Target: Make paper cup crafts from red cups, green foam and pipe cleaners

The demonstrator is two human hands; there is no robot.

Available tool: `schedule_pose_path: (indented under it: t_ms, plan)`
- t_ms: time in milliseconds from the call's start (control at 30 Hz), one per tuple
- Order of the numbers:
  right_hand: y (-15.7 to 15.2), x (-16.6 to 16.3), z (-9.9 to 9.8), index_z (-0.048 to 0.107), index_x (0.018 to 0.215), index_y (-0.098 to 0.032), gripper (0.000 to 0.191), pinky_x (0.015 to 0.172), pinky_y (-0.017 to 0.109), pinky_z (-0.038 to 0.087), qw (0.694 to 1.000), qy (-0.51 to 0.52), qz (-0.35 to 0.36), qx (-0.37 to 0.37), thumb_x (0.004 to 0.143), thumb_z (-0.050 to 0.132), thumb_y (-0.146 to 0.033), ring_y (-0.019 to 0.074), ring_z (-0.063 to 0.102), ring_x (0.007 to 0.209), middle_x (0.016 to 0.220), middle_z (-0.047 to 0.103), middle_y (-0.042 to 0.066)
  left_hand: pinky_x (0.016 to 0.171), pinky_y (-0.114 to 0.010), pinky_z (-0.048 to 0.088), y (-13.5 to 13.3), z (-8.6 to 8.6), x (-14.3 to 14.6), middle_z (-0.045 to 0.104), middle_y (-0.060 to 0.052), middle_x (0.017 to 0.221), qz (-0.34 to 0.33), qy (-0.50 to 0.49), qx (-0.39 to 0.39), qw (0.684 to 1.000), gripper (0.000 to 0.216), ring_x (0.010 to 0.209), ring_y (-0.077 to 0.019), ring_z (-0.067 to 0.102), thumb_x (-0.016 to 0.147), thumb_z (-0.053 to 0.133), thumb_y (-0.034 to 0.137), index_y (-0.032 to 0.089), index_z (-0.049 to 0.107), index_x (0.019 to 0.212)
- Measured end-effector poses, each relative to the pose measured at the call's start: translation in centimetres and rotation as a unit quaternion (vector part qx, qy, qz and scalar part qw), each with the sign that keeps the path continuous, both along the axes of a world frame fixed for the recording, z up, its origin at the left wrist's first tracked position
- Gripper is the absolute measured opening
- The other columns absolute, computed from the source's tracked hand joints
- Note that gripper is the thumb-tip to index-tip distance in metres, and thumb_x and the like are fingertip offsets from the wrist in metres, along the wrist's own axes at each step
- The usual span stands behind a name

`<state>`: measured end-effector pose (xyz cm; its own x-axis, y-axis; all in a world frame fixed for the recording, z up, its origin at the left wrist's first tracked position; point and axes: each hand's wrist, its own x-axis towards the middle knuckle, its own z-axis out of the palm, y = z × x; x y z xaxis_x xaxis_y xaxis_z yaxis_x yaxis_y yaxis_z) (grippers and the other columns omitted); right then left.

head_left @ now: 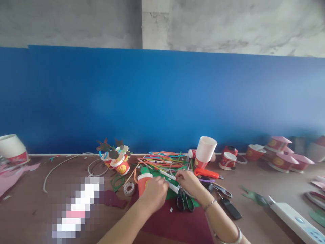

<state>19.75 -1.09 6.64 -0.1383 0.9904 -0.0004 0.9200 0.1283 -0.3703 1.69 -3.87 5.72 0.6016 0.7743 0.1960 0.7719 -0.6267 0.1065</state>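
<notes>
My left hand (pixel 155 190) is closed, its fingertips at the near piece of a white strip (pixel 174 187), which looks like paper or tape. My right hand (pixel 188 182) is pinched on the end of another white length (pixel 167 175) just beyond; whether the two lengths are one piece I cannot tell. A red paper cup (pixel 142 183) with an orange straw stands behind my left hand, partly covered by it. Black-handled scissors (pixel 186 202) lie below my right hand, on green and dark red paper (pixel 175 223).
Several coloured straws (pixel 162 161) lie behind my hands. A tape roll (pixel 129 188) and decorated cups (pixel 120 166) are at left. Stacked white cups (pixel 205 150), an orange cutter (pixel 207 173), keys with a black fob (pixel 231 208) and a power strip (pixel 297 220) are at right. A blue panel (pixel 162 101) bounds the back.
</notes>
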Motion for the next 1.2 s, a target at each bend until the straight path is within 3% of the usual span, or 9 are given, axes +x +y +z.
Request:
schedule_pose_path:
  t_ms: [100,200,433,600,767,967,1100,1200]
  plan:
    - [0.2,1.2,0.3,0.067,0.075,-0.019,0.025,0.062,0.025,0.036,0.999,-0.036,-0.037,0.007,0.074,0.044,-0.011,0.0199,0.063,0.079,0.079,0.071,0.006,0.078,-0.036,0.049,-0.5,-0.4,0.8,0.068,-0.014,0.094,0.036,0.074,-0.065,0.994,0.025,0.093,-0.0264,0.062,0.076,0.048,0.004,0.013,0.064,0.093]
    - [0.0,2.1,0.3,0.067,0.072,-0.017,0.023,0.059,0.028,0.036,0.995,-0.076,-0.063,0.003,0.074,0.045,-0.011,0.0248,0.064,0.077,0.080,0.070,0.012,0.074,-0.041,0.052,-0.8,-0.8,1.2,0.067,-0.019,0.093,0.073,0.100,-0.084,0.989,0.029,0.091,-0.0313,0.063,0.070,0.051,-0.001,0.007,0.065,0.094]
    - [-0.4,1.9,-0.7,0.063,0.056,-0.017,0.012,0.053,0.026,0.036,0.992,-0.116,-0.004,-0.055,0.059,0.058,-0.006,0.0254,0.067,0.068,0.069,0.071,0.011,0.072,-0.038,0.053,-1.1,-1.1,1.7,0.065,-0.019,0.102,0.100,0.093,-0.086,0.987,0.038,0.098,-0.0311,0.060,0.073,0.047,-0.005,0.008,0.062,0.105]
    - [-0.6,1.2,0.0,0.064,0.064,-0.015,0.008,0.053,0.028,0.033,0.991,-0.124,-0.006,-0.045,0.064,0.056,-0.012,0.0301,0.067,0.075,0.078,0.071,0.015,0.077,-0.039,0.051,-0.7,-1.0,1.2,0.064,-0.018,0.104,0.111,0.066,-0.080,0.988,0.037,0.099,-0.0294,0.060,0.076,0.042,-0.005,0.009,0.060,0.105]
    - [-0.8,0.8,1.4,0.060,0.071,-0.017,0.014,0.053,0.027,0.027,0.993,-0.109,-0.048,-0.001,0.075,0.047,-0.021,0.0244,0.063,0.072,0.075,0.069,0.011,0.077,-0.041,0.049,-0.2,-1.2,1.2,0.063,-0.018,0.101,0.137,0.050,-0.073,0.987,0.036,0.096,-0.0302,0.061,0.080,0.035,-0.004,0.008,0.061,0.100]
    - [-0.9,-0.1,1.7,0.051,0.069,-0.019,0.011,0.053,0.024,0.028,0.996,0.032,-0.055,0.066,0.077,0.044,-0.020,0.0165,0.056,0.062,0.063,0.063,0.003,0.078,-0.038,0.047,-0.1,-1.0,1.2,0.063,-0.016,0.098,0.138,0.034,-0.067,0.988,0.036,0.096,-0.0288,0.060,0.082,0.034,-0.001,0.010,0.059,0.105]
    - [-0.8,-0.8,1.4,0.048,0.074,-0.020,0.011,0.049,0.021,0.033,0.977,0.210,0.017,-0.011,0.081,0.041,-0.022,0.0119,0.049,0.046,0.046,0.054,-0.005,0.078,-0.034,0.045,0.0,-0.8,0.8,0.062,-0.012,0.101,0.133,-0.016,-0.058,0.989,0.033,0.094,-0.0246,0.060,0.080,0.038,0.001,0.014,0.059,0.102]
    - [-1.1,-1.3,1.3,0.046,0.078,-0.020,0.006,0.047,0.020,0.035,0.944,0.319,0.065,-0.045,0.082,0.042,-0.024,0.0107,0.048,0.044,0.047,0.052,-0.007,0.077,-0.031,0.045,0.0,-0.9,0.4,0.063,-0.007,0.095,0.128,-0.146,-0.060,0.979,0.029,0.088,-0.0201,0.060,0.079,0.039,0.002,0.018,0.058,0.094]
